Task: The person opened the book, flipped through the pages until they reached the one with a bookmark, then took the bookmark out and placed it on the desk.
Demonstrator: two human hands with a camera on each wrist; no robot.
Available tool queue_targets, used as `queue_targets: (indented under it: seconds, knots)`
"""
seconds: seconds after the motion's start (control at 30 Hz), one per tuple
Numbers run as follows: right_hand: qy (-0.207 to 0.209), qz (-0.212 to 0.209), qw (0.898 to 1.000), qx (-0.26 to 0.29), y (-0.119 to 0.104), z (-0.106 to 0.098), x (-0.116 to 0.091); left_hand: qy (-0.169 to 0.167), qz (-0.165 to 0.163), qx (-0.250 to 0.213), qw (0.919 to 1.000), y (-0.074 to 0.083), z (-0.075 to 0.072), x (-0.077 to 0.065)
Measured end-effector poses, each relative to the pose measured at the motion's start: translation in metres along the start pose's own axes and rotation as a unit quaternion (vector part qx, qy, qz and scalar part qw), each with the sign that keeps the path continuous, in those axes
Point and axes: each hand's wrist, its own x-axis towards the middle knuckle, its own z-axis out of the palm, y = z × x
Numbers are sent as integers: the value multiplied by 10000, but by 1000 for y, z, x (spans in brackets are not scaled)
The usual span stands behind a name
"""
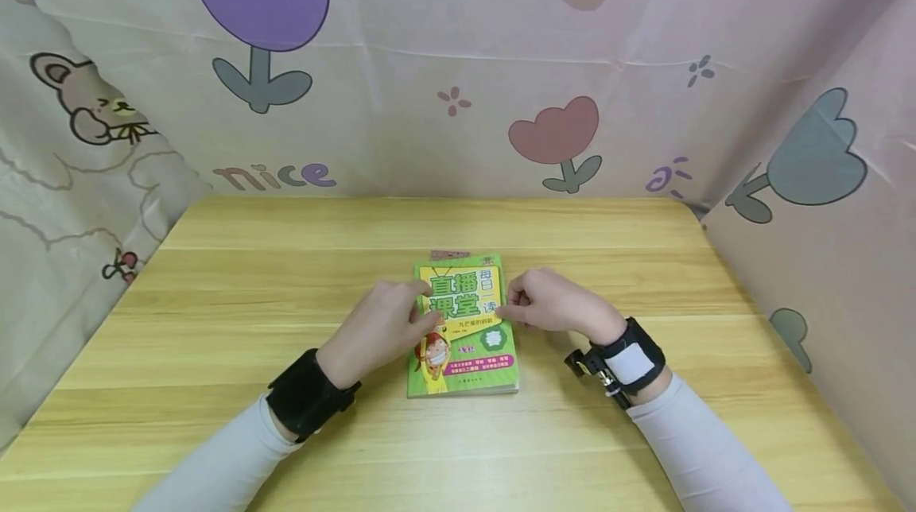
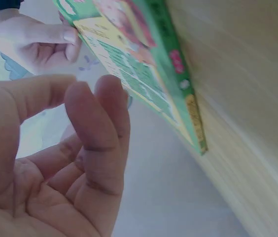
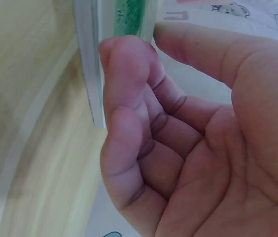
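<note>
A green and yellow paperback book (image 1: 472,373) with a cartoon child on its cover lies face up on the wooden table. My left hand (image 1: 379,325) is over the book's left side, fingers loosely bent. In the left wrist view, a gap shows between that thumb and the bent fingers (image 2: 92,116), with nothing held there. On the other side, my right hand (image 1: 561,305) has its thumb and bent fingertips right at the book's right edge. The right wrist view shows the fingers (image 3: 129,74) close beside the page edges (image 3: 87,54) and the thumb toward the cover side.
A thin brownish strip (image 1: 449,255) shows just beyond the book's top edge. The light wooden table (image 1: 286,257) ends at a printed cloth backdrop (image 1: 401,122), with more cloth at both sides. Each wrist wears a black band (image 1: 309,394).
</note>
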Motion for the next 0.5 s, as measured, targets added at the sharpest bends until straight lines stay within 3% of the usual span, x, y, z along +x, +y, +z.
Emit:
queue_targets:
  seconds: [0.27, 0.5]
  knots:
    - [259, -252, 9992, 176, -6, -5, -4, 381, 578, -75, 9976, 18, -6, -5]
    - [451, -526, 9970, 335, -11, -7, -5, 463, 891, -97, 9949, 28, -5, -10]
